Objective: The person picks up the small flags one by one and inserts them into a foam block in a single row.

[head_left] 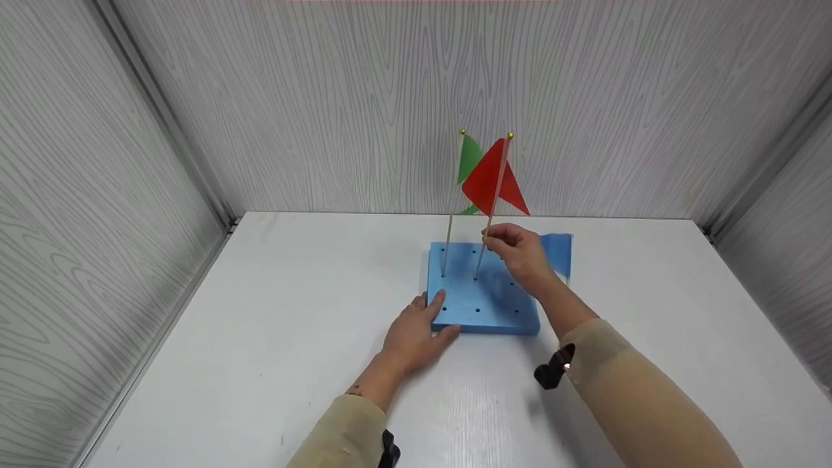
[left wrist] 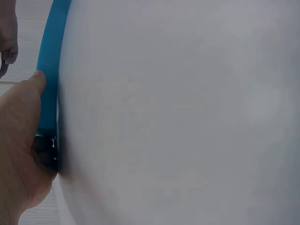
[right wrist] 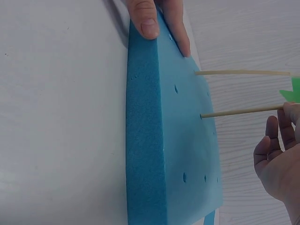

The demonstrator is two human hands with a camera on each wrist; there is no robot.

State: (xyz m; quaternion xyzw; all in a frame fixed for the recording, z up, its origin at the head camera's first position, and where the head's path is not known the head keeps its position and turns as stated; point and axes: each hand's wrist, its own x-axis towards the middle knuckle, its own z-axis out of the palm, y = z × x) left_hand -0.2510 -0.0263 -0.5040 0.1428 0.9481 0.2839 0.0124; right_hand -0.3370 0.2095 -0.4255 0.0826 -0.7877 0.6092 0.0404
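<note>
A blue foam block with rows of small holes lies flat on the table. My left hand holds its front left corner, thumb along the front edge, one finger on top and the others at the left side. Above the block, my right hand pinches the thin wooden stick of a red flag. That stick's lower end meets a middle hole, as the right wrist view shows, and it leans slightly right. A green flag stands in a hole to the left, partly hidden behind the red one.
Beyond the block's right side is a blue flag, partly hidden by my right arm. The white table is bordered by a wood-grain back wall and side walls.
</note>
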